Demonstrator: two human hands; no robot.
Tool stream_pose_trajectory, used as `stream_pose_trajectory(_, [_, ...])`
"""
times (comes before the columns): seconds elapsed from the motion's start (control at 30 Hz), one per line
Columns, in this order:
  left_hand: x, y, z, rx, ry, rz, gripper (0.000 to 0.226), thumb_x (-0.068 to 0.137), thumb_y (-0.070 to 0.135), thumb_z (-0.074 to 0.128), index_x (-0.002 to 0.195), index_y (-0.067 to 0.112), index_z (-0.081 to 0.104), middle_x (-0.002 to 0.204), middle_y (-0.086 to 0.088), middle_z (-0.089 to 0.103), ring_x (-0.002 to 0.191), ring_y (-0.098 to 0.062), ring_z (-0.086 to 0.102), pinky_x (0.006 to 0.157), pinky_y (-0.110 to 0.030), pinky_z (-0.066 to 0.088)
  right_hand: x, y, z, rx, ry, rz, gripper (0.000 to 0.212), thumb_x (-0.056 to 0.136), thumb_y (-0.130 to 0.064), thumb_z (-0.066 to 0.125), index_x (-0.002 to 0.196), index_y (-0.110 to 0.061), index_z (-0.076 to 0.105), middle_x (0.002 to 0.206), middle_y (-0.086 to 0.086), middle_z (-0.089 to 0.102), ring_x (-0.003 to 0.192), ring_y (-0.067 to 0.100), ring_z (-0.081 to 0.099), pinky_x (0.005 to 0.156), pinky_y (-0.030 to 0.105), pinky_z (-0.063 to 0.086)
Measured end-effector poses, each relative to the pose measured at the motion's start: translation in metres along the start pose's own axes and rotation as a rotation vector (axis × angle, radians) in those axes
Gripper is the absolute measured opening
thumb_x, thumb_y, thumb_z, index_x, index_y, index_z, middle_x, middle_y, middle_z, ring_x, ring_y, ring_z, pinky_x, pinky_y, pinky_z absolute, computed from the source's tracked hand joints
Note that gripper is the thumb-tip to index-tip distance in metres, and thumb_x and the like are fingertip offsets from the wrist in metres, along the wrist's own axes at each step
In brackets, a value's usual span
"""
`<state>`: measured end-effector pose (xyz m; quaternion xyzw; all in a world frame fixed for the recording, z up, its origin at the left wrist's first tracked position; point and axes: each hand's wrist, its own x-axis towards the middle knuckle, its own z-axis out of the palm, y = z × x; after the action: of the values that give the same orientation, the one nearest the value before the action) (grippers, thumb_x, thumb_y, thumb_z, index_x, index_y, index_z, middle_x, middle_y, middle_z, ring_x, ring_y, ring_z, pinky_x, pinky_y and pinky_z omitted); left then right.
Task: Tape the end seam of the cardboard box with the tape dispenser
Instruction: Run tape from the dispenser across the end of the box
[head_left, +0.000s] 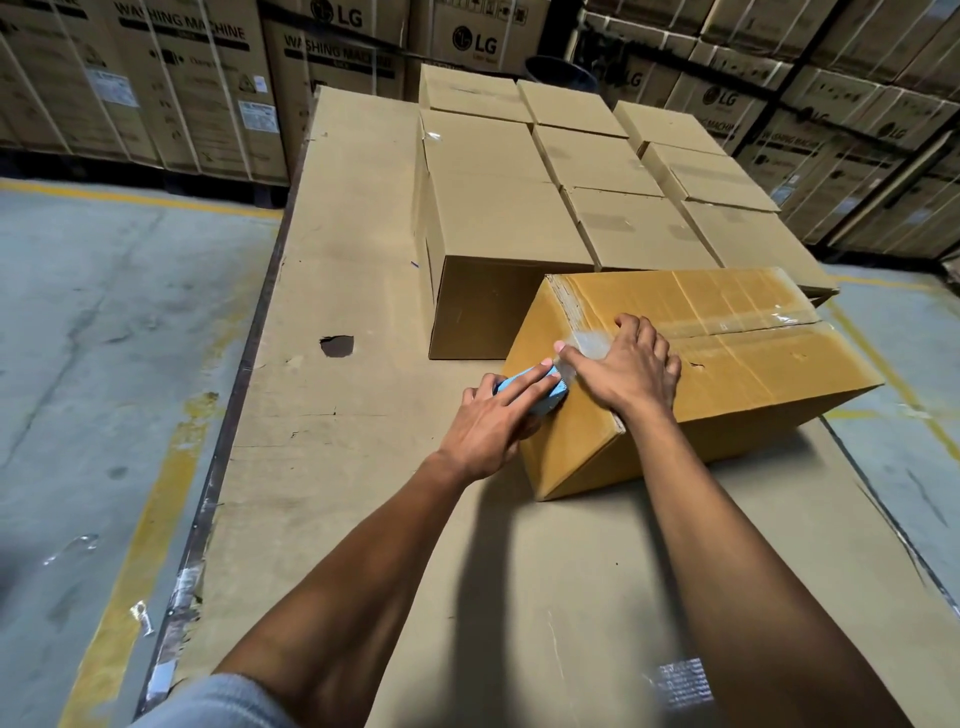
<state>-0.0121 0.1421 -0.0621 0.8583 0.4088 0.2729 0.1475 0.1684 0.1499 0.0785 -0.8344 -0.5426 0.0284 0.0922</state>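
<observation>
Flat cardboard sheet (353, 249) spread over a platform, small dark hole (336, 345) torn near its left side. Plain brown boxes (571, 171) grouped in rows at the far end. Grey concrete floor (104, 312) with worn yellow lines (140, 525). Stacked washing machine cartons (182, 83) along the back and right.

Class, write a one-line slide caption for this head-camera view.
Left hand runs a blue tape dispenser down the box end while the right hand presses tape.

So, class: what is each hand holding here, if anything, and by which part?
The left hand grips the blue tape dispenser around its body, fingers over its top. The right hand grips nothing: it presses flat on the cardboard box, thumb on the clear tape.
</observation>
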Motion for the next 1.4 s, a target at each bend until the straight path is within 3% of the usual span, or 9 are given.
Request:
stream_pose_trajectory(0.17, [-0.004,-0.006,-0.008,-0.026,0.025,0.014,0.059,0.118,0.045,0.041,0.175,0.042,0.023,0.184,0.023,0.016,0.113,-0.029,0.047,0.089,-0.046,0.045,0.0,0.001,0.0,-0.014,-0.01,0.003,0.118,0.07,-0.094,0.051,0.162,-0.023,0.03,0.172,0.009,0.029,0.159,0.033,0.025,0.128,0.059,0.02])
stream_pose_trajectory(0.33, [0.0,-0.005,-0.009,-0.067,0.027,0.016,0.056,0.119,0.05,0.032,0.174,0.04,0.027,0.182,0.02,0.027,0.099,-0.022,0.041,0.09,-0.048,0.05,-0.001,-0.001,0.0,-0.024,-0.003,0.01,0.114,0.072,-0.087,0.058,0.162,-0.023,0.029,0.172,0.008,0.03,0.159,0.032,0.026,0.128,0.058,0.02])
stream_pose_trajectory(0.6, [0.006,-0.009,-0.01,-0.098,-0.01,0.013,0.056,0.119,0.051,0.025,0.173,0.038,0.034,0.179,0.017,0.036,0.095,-0.022,0.044,0.092,-0.049,0.052,0.003,-0.002,0.003,-0.036,0.002,0.01,0.114,0.073,-0.085,0.061,0.163,-0.022,0.028,0.173,0.008,0.029,0.16,0.032,0.025,0.128,0.06,0.022])
stream_pose_trajectory(0.77, [0.015,-0.016,-0.016,-0.106,-0.068,0.057,0.056,0.119,0.05,0.024,0.172,0.037,0.035,0.178,0.012,0.039,0.12,-0.029,0.064,0.1,-0.041,0.046,0.003,-0.002,0.003,-0.037,0.006,0.011,0.113,0.075,-0.085,0.06,0.163,-0.022,0.028,0.173,0.008,0.029,0.16,0.033,0.025,0.128,0.06,0.022])
stream_pose_trajectory(1.03, [0.017,-0.006,-0.04,-0.043,-0.126,0.065,0.053,0.118,0.039,0.041,0.17,0.028,0.042,0.174,0.001,0.047,0.142,-0.028,0.059,0.112,-0.043,0.044,0.001,-0.004,0.001,-0.03,0.005,0.01,0.109,0.077,-0.083,0.061,0.163,-0.023,0.029,0.173,0.009,0.029,0.16,0.034,0.026,0.128,0.061,0.02])
stream_pose_trajectory(1.17, [0.022,0.0,-0.055,-0.002,-0.218,0.052,0.059,0.114,0.042,0.042,0.17,0.025,0.041,0.175,-0.001,0.046,0.15,-0.028,0.054,0.116,-0.046,0.041,-0.004,-0.005,-0.001,-0.024,-0.001,0.007,0.107,0.079,-0.081,0.061,0.163,-0.023,0.029,0.173,0.009,0.029,0.16,0.034,0.026,0.128,0.061,0.019])
stream_pose_trajectory(1.27, [0.031,0.006,-0.069,0.089,-0.302,0.004,0.058,0.111,0.047,0.038,0.166,0.028,0.046,0.169,-0.001,0.053,0.14,-0.03,0.061,0.111,-0.046,0.047,-0.004,-0.006,-0.002,-0.014,-0.003,0.007,0.107,0.078,-0.081,0.061,0.163,-0.023,0.03,0.173,0.009,0.029,0.159,0.034,0.026,0.128,0.061,0.02])
stream_pose_trajectory(1.37, [0.002,-0.01,-0.059,0.345,-0.582,0.019,0.04,0.107,0.035,0.054,0.144,0.029,0.066,0.146,-0.005,0.071,0.13,-0.034,0.069,0.098,-0.043,0.057,-0.005,-0.002,-0.003,-0.024,-0.022,0.014,0.109,0.077,-0.083,0.06,0.163,-0.023,0.028,0.173,0.008,0.029,0.159,0.034,0.026,0.127,0.061,0.021])
stream_pose_trajectory(1.4, [-0.021,-0.016,-0.049,0.361,-0.659,0.007,0.042,0.105,0.033,0.056,0.146,0.032,0.066,0.147,-0.002,0.071,0.131,-0.034,0.069,0.097,-0.042,0.058,-0.006,0.0,-0.002,-0.022,-0.027,0.009,0.11,0.077,-0.083,0.06,0.163,-0.023,0.028,0.173,0.008,0.029,0.159,0.034,0.026,0.127,0.062,0.021])
